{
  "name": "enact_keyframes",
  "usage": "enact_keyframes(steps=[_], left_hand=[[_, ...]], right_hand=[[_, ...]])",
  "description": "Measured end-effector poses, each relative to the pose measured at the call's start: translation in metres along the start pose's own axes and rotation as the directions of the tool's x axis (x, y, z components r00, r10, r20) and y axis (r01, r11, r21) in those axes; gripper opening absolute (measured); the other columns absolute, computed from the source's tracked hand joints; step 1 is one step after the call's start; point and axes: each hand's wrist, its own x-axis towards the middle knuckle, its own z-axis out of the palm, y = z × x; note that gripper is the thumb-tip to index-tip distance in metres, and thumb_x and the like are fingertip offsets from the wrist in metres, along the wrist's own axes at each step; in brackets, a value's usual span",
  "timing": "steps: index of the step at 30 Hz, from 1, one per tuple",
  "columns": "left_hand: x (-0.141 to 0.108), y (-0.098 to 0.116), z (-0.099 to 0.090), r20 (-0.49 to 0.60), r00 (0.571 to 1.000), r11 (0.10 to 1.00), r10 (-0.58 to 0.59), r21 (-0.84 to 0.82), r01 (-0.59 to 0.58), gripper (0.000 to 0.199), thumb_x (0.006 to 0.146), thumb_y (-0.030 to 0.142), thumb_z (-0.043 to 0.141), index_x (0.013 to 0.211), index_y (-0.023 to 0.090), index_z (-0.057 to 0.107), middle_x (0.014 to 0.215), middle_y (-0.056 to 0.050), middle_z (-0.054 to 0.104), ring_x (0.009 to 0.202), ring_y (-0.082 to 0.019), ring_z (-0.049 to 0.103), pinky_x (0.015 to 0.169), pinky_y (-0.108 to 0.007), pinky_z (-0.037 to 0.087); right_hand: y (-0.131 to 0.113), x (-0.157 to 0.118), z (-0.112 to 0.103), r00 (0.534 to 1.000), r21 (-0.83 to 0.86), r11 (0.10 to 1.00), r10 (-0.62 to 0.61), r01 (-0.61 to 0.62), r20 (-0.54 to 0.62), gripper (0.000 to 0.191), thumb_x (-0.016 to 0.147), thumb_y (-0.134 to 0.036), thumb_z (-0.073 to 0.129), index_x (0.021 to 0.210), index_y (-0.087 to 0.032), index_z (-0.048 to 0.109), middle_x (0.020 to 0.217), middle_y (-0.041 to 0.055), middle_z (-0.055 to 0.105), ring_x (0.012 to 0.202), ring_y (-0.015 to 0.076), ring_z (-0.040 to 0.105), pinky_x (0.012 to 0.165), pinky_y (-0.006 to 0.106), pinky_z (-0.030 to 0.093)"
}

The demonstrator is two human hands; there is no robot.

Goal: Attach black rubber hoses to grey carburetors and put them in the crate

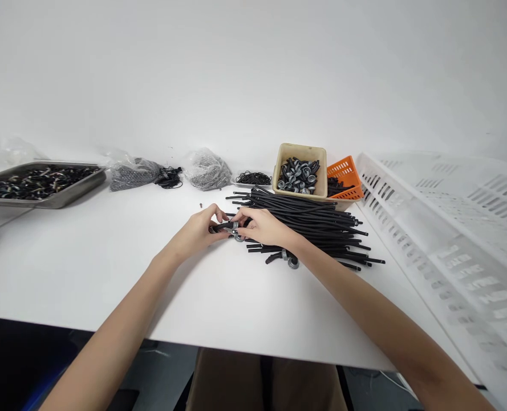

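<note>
Left hand point(202, 229): my fingers are closed narrow around a short black piece point(221, 226), thumb below, index above.
Right hand point(264, 227): my fingers pinch the grey fitting point(238, 236) at that piece's near end; the exact contact is partly hidden by my own fingertips.
Black piece and fitting: both lie between my two hands, just above the desk point(108, 268), at the left ends of the bundle of black tubes point(317, 228).
Step in hand: I judge that I am working the fitting and the black piece against each other, though whether joining or adjusting I cannot tell.
Next move: it seems to call for a steady left pinch and fine, controlled pressure from the right.
Loose pieces point(293, 263): black and grey, resting by the bundle's near edge, under my right forearm.
Tan tub point(302, 150): behind the bundle, holding similar grey-and-black pieces.
</note>
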Motion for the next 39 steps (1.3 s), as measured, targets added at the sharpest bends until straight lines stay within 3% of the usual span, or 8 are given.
enact_keyframes(steps=[9,17,23,29,39], left_hand=[[-0.001,-0.002,-0.003,0.029,0.999,1.000,-0.023,0.022,0.022,0.037,0.077,0.048,0.064,0.092,0.025,0.040,0.099,-0.005,0.068,0.074,-0.019,0.068,0.056,-0.026,0.047],[-0.002,0.004,-0.010,0.070,0.996,0.996,-0.063,0.064,0.058,0.038,0.074,0.046,0.068,0.094,0.024,0.044,0.102,-0.006,0.068,0.080,-0.020,0.069,0.059,-0.027,0.049],[-0.005,-0.006,-0.023,0.134,0.982,0.976,-0.132,0.189,0.106,0.043,0.064,0.055,0.074,0.088,0.024,0.056,0.081,-0.001,0.071,0.065,-0.018,0.065,0.055,-0.026,0.046],[-0.004,-0.013,-0.031,0.169,0.974,0.940,-0.148,0.330,0.085,0.033,0.072,0.057,0.064,0.077,0.024,0.063,0.072,0.000,0.072,0.064,-0.018,0.062,0.057,-0.026,0.044],[-0.002,-0.006,-0.030,0.103,0.970,0.897,-0.219,0.414,0.158,0.026,0.074,0.050,0.063,0.079,0.025,0.061,0.077,0.001,0.073,0.071,-0.019,0.064,0.060,-0.026,0.042]], right_hand=[[0.000,0.002,0.001,1.000,-0.074,0.997,-0.015,0.015,0.005,0.023,0.081,-0.022,0.061,0.104,-0.020,0.064,0.092,0.0024,0.067,0.070,0.0099,0.062,0.065,0.020,0.043],[0.000,0.002,-0.001,1.000,-0.102,0.994,-0.025,0.026,0.008,0.025,0.081,-0.025,0.062,0.105,-0.020,0.064,0.089,0.0017,0.066,0.067,0.0091,0.059,0.067,0.021,0.043],[0.001,0.001,-0.001,0.999,-0.124,0.992,-0.032,0.031,-0.007,0.024,0.081,-0.026,0.061,0.104,-0.021,0.064,0.088,0.0013,0.065,0.068,0.0097,0.059,0.067,0.022,0.042],[0.001,0.001,0.000,0.999,-0.175,0.984,-0.033,0.031,-0.010,0.025,0.082,-0.027,0.061,0.106,-0.020,0.064,0.089,0.0019,0.064,0.069,0.0103,0.059,0.065,0.022,0.040],[0.000,0.002,0.005,0.999,-0.235,0.971,-0.048,0.046,-0.005,0.024,0.084,-0.028,0.059,0.106,-0.020,0.065,0.091,0.0029,0.065,0.073,0.0115,0.058,0.068,0.023,0.040]])
